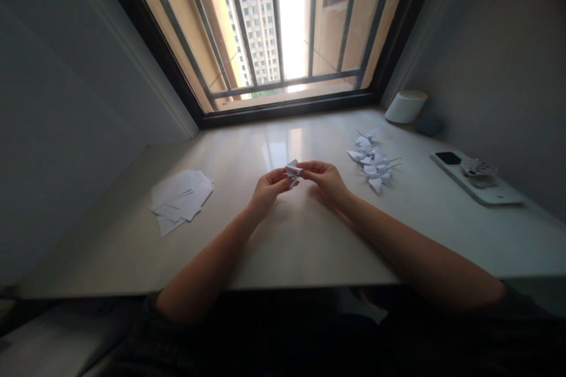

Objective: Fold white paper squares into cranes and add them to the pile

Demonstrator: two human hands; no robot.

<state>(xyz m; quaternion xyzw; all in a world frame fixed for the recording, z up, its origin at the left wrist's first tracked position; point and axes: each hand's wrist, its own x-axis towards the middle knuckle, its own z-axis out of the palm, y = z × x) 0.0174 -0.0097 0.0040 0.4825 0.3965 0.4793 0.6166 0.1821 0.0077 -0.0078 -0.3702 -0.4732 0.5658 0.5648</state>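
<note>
Stretching across the near edge of the pale desk (283, 253), bare forearms (212, 265) pass a fanned pile of white sheets (182, 197) on the left. The left hand (265, 189) and right hand (328, 179) meet above the desk's middle, each grip pinching the same small folded paper (292, 169). To the right lie a phone (490, 193) and, slightly farther, heaped folded paper pieces (374, 160). Beyond them are a white container (405, 107) and a barred window (294, 29).
</note>
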